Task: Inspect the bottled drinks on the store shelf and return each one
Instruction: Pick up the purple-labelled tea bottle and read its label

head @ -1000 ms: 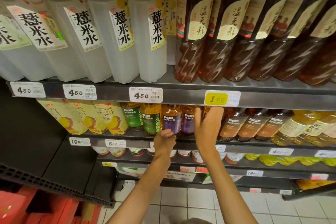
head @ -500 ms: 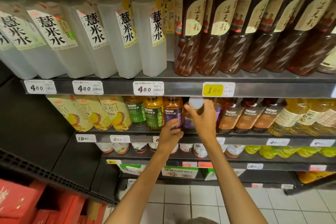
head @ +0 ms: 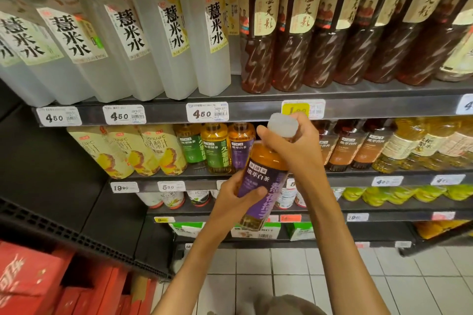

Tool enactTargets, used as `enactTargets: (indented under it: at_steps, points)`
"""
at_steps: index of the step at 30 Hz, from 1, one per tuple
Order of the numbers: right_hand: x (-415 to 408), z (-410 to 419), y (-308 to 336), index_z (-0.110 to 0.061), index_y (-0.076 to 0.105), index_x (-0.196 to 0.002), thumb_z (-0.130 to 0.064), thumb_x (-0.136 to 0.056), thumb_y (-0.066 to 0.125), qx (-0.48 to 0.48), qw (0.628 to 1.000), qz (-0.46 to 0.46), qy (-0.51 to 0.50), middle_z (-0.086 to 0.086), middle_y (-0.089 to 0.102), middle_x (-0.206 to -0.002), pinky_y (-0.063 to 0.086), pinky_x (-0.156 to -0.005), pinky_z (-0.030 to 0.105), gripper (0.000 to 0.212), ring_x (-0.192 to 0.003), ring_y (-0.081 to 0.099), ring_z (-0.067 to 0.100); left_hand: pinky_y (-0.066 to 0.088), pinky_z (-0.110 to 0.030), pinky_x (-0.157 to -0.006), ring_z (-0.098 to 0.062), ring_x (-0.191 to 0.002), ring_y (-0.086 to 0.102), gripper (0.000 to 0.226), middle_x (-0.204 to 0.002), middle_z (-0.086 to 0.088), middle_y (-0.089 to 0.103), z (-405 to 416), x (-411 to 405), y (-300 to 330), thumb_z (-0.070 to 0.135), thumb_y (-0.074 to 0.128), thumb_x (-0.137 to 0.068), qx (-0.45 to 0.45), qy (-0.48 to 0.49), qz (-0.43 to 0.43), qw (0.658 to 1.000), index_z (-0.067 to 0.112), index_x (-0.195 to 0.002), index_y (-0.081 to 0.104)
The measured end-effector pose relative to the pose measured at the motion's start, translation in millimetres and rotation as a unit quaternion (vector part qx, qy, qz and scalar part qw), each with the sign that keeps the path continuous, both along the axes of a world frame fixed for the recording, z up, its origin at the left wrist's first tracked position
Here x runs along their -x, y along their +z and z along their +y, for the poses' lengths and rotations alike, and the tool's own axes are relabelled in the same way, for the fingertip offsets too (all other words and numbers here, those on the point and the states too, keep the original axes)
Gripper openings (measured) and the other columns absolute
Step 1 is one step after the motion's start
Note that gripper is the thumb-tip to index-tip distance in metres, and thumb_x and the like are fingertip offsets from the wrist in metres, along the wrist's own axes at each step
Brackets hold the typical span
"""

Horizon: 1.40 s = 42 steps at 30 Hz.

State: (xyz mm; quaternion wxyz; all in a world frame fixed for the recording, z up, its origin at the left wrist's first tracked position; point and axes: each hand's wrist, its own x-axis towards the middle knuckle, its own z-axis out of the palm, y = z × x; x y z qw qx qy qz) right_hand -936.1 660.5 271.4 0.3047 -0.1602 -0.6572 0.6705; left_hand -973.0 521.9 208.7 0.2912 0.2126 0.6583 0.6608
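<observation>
Inspection step: both hands, left hand [head: 236, 195] and right hand [head: 294, 148], have fingers wrapped around the purple-labelled amber plastic tea bottle [head: 258, 184], which probably goes back on the shelf [head: 358, 174] next.

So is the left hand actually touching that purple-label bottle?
Touching. The head view shows the left hand wrapped around the purple-label bottle, thumb pressed on its label.

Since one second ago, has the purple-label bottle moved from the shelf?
Yes. The purple-label bottle came out of its row, toward the camera, now overlapping the shelf edge below.
</observation>
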Motion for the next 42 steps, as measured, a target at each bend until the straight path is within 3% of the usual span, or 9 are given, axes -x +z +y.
enactTargets:
  at_steps: [6, 12, 14, 18, 21, 24, 30, 36, 42]
  points:
    - [7.7, 5.1, 16.6, -0.01, 0.054, -0.11, -0.04, -0.083, 0.062, 0.297, 0.923, 0.039, 0.24, 0.01, 0.074, -0.093, 0.058, -0.075, 0.033, 0.041, -0.089, 0.072, 0.026, 0.054, -0.017, -0.061, -0.011, -0.07, 0.071, 0.056, -0.081, 0.001, 0.076, -16.5, -22.7, 41.8, 0.067, 0.059, -0.057, 0.028, -0.026, -0.087, 0.995, 0.021, -0.088, 0.068]
    - [10.7, -6.4, 15.1, -0.014, 0.059, -0.09, -0.043, -0.085, 0.061, 0.392, 0.884, 0.076, 0.242, 0.001, 0.064, -0.07, 0.055, -0.069, 0.029, 0.029, -0.07, 0.066, 0.016, 0.055, -0.032, -0.085, -0.014, -0.099, 0.069, 0.057, -0.105, 0.006, 0.073, -37.4, -24.0, 56.6, 0.072, 0.041, -0.067, 0.019, -0.058, -0.14, 0.988, 0.039, -0.103, 0.069]
    - [9.9, -3.4, 23.6, -0.014, 0.058, -0.092, -0.043, -0.086, 0.061, 0.391, 0.893, 0.082, 0.206, 0.001, 0.064, -0.072, 0.055, -0.067, 0.028, 0.029, -0.072, 0.066, 0.015, 0.051, -0.036, -0.091, -0.014, -0.096, 0.07, 0.061, -0.102, 0.006, 0.074, -41.8, -19.5, 56.5, 0.076, 0.041, -0.06, 0.052, -0.042, -0.115, 0.991, 0.037, -0.099, 0.067]
    - [7.3, -0.4, 31.4, -0.01, 0.059, -0.109, -0.05, -0.079, 0.06, 0.35, 0.922, 0.055, 0.155, 0.004, 0.072, -0.079, 0.057, -0.065, 0.028, 0.05, -0.087, 0.072, 0.017, 0.056, -0.026, -0.069, -0.014, -0.086, 0.072, 0.059, -0.098, 0.003, 0.075, -46.5, -14.5, 52.1, 0.072, 0.048, -0.064, 0.01, -0.052, -0.179, 0.982, 0.035, -0.106, 0.067]
    - [6.9, -1.1, 31.7, -0.011, 0.061, -0.107, -0.052, -0.081, 0.057, 0.349, 0.916, 0.077, 0.183, 0.004, 0.071, -0.079, 0.058, -0.07, 0.032, 0.049, -0.088, 0.072, 0.021, 0.055, -0.027, -0.055, -0.019, -0.065, 0.069, 0.072, -0.084, -0.01, 0.07, -44.8, -16.5, 50.2, 0.066, 0.055, -0.077, -0.068, -0.15, -0.349, 0.922, 0.004, -0.115, 0.062]
    - [8.2, -1.7, 29.7, -0.012, 0.059, -0.106, -0.053, -0.076, 0.058, 0.346, 0.914, 0.093, 0.192, 0.004, 0.071, -0.076, 0.059, -0.07, 0.034, 0.052, -0.08, 0.072, 0.02, 0.055, -0.027, -0.058, -0.018, -0.064, 0.067, 0.069, -0.082, -0.011, 0.069, -39.1, -17.9, 40.9, 0.063, 0.067, -0.072, -0.111, -0.223, -0.397, 0.883, 0.004, -0.108, 0.066]
    - [-0.8, 16.6, 18.7, -0.012, 0.057, -0.102, -0.049, -0.088, 0.06, 0.272, 0.957, 0.09, 0.057, 0.001, 0.067, -0.067, 0.055, -0.06, 0.028, 0.039, -0.07, 0.071, 0.019, 0.057, -0.042, -0.075, -0.03, -0.105, 0.066, 0.052, -0.117, -0.01, 0.068, -28.6, -7.1, 26.7, 0.065, 0.055, -0.076, -0.061, -0.105, -0.338, 0.933, 0.027, -0.106, 0.073]
    - [-32.7, 42.2, 12.5, -0.019, 0.063, -0.079, -0.029, -0.086, 0.067, 0.284, 0.95, 0.13, 0.026, 0.0, 0.065, -0.066, 0.055, -0.064, 0.03, 0.013, -0.072, 0.068, 0.016, 0.057, -0.038, -0.067, -0.024, -0.089, 0.071, 0.037, -0.11, -0.008, 0.071, -1.7, 1.2, 19.3, 0.049, 0.064, -0.074, -0.038, -0.063, -0.299, 0.951, 0.026, -0.101, 0.074]
    - [-78.3, 45.2, -2.8, -0.015, 0.052, -0.062, -0.009, -0.08, 0.06, 0.276, 0.941, 0.164, -0.105, 0.004, 0.05, -0.061, 0.046, -0.058, 0.025, 0.021, -0.062, 0.057, 0.016, 0.055, -0.036, -0.061, -0.021, -0.074, 0.071, 0.029, -0.092, -0.008, 0.074, 32.8, -11.9, -3.5, 0.041, 0.062, -0.075, 0.037, -0.149, -0.285, 0.946, 0.02, -0.089, 0.075]
